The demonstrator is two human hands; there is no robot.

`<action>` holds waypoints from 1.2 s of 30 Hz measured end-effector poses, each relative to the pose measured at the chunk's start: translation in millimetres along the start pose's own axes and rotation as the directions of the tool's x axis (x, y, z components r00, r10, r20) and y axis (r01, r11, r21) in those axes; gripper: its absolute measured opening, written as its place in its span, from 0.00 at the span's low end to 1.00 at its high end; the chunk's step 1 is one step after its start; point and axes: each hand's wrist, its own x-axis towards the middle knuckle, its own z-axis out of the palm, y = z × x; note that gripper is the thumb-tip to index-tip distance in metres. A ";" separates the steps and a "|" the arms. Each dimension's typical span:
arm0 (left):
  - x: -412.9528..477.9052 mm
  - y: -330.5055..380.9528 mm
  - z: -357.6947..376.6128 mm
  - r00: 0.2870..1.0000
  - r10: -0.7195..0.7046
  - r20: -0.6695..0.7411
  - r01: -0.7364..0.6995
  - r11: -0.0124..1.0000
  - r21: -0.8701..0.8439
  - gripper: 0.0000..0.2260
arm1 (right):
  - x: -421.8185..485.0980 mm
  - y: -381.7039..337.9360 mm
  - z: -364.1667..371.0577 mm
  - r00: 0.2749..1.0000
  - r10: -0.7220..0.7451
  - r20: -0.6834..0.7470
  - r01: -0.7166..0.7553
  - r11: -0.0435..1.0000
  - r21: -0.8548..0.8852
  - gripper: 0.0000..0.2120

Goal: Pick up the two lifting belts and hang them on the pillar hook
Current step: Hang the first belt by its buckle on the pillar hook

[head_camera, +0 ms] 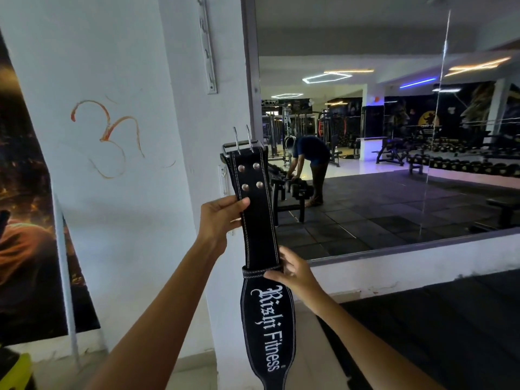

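I hold a black lifting belt (257, 220) upright in front of the white pillar (118, 192), its two-pronged metal buckle (242, 143) at the top and white lettering on its wide lower part. My left hand (222, 213) grips the strap just below the rivets. Lower down, my right hand (292, 273) pinches the belt at its keeper loop. A white hook rail (208, 46) with several hooks is fixed high on the pillar's side face, above and left of the buckle. Only one belt is clearly in view.
A large wall mirror (394, 136) to the right reflects the gym: dumbbell racks, benches and a person bending over a rack. A dark poster (25, 220) hangs on the left. A white ledge (422, 266) runs under the mirror, with dark floor mats below.
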 end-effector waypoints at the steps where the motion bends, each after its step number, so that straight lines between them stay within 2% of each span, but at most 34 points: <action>1: 2.7 3.8 1.1 1.000 0.000 -0.015 0.000 1.000 0.000 0.06 | 0.2 -3.4 5.2 0.999 -0.029 0.015 0.029 0.999 0.046 0.22; 4: 11.8 16.3 2.7 0.999 -0.015 -0.037 0.013 0.999 -0.034 0.04 | 6.5 -2.9 20.4 0.985 -0.108 -0.135 0.122 0.987 0.103 0.13; 6: 12.4 15.7 0.4 0.999 -0.033 -0.032 0.031 0.998 -0.058 0.08 | 6.3 -6.7 28.6 0.968 -0.140 -0.207 0.171 0.976 0.138 0.09; 9: -8.5 -17.6 -12.2 0.990 -0.127 0.056 0.128 0.992 -0.009 0.15 | 9.4 -14.7 29.7 0.970 -0.115 -0.214 0.161 0.964 0.212 0.08; 12: -37.1 -52.2 -31.3 0.981 -0.156 0.118 0.168 0.981 -0.097 0.16 | 12.9 -16.7 26.4 0.982 -0.075 -0.174 0.121 0.954 0.273 0.09; 15: -55.2 -63.8 -39.3 0.976 -0.157 0.154 0.153 0.988 0.036 0.13 | 14.5 -17.6 28.8 0.983 -0.026 -0.182 0.083 0.947 0.311 0.09; 17: -61.2 -72.5 -38.3 0.956 -0.229 0.183 0.204 0.968 0.144 0.12 | 17.6 -18.7 28.7 0.981 -0.013 -0.194 0.074 0.947 0.311 0.07; 19: -60.5 -77.5 -34.8 0.951 -0.269 0.152 0.234 0.948 0.216 0.11 | 18.6 -18.6 28.3 0.980 0.001 -0.198 0.057 0.957 0.285 0.07; 23: -69.0 -93.2 -36.4 0.954 -0.281 0.103 0.259 0.948 0.182 0.06 | 16.5 -14.2 31.0 0.970 0.084 -0.228 0.003 0.935 0.355 0.07; 25: -94.3 -117.8 -45.2 0.929 -0.347 0.132 0.323 0.930 0.174 0.05 | 14.9 -13.3 30.9 0.964 0.112 -0.243 -0.007 0.919 0.395 0.08; 29: -123.8 -145.7 -64.5 0.856 -0.483 0.182 0.411 0.851 0.328 0.07 | 11.0 -11.3 33.4 0.971 0.099 -0.219 -0.003 0.916 0.401 0.09; 31: -105.0 -127.2 -60.1 0.894 -0.427 0.132 0.378 0.880 0.287 0.05 | 12.3 -15.9 36.2 0.972 0.089 -0.216 0.003 0.920 0.392 0.09; 33: -79.8 -97.2 -49.9 0.948 -0.308 0.082 0.295 0.946 0.136 0.00 | 14.4 -23.9 37.5 0.975 0.078 -0.208 0.009 0.922 0.388 0.07; 36: -65.7 -78.4 -39.5 0.979 -0.199 0.038 0.198 0.980 0.028 0.02 | 14.6 -32.8 36.5 0.975 0.065 -0.213 0.021 0.925 0.379 0.05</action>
